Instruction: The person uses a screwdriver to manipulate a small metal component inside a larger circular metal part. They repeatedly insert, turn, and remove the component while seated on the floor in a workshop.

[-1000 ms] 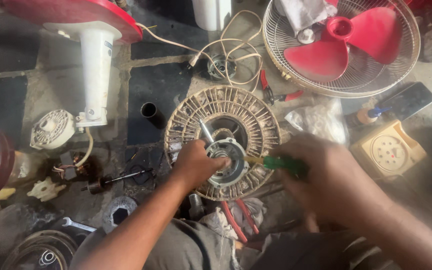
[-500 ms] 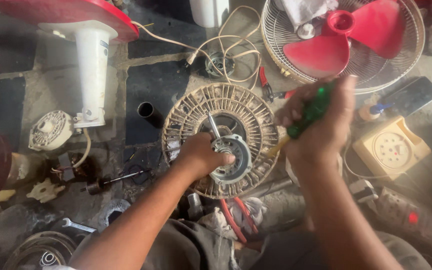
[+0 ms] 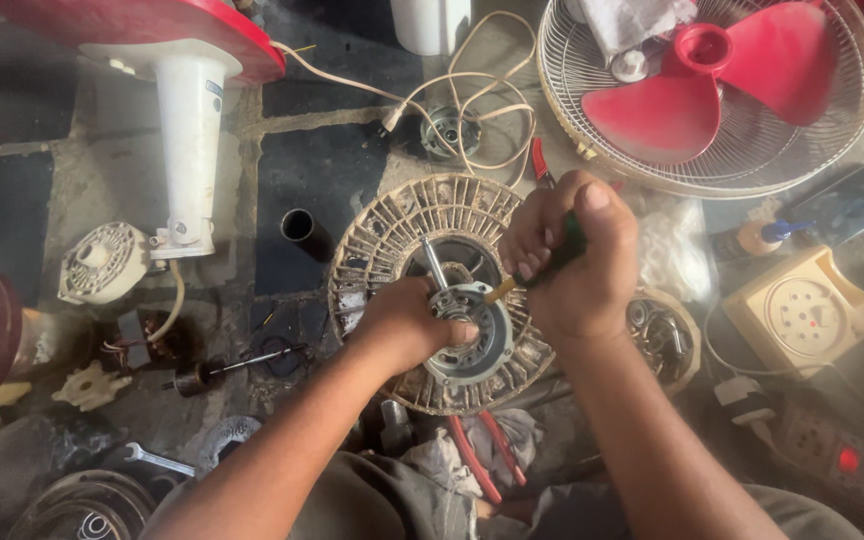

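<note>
Leftmost, a white fan stand [image 3: 190, 150] with a red base lies on the floor [image 3: 12, 120], a white motor cover [image 3: 102, 262] just beside its lower end. Below them lie a small rotor on a shaft [image 3: 214, 372] and a spanner [image 3: 160, 460]. A short black tube [image 3: 302, 230] sits next, near the ribbed round fan housing [image 3: 392, 225] at the centre. The left hand [image 3: 407, 325] rests on that housing, its grip closed on the metal motor plate [image 3: 477, 345] in the middle, beside the upright shaft [image 3: 434, 262]. The right hand [image 3: 567, 260] is clenched in a fist around a green-handled screwdriver [image 3: 572, 240], whose tip meets the motor plate. Red-handled pliers [image 3: 487, 455] lie under the housing, near the person's lap. Above, a cream cable [image 3: 452, 110] loops over the floor. Further right stands a wire fan guard [image 3: 822, 130] with 1 red blade set [image 3: 722, 80], and below it a cream socket box [image 3: 802, 315] and a copper-wound stator [image 3: 664, 335].
</note>
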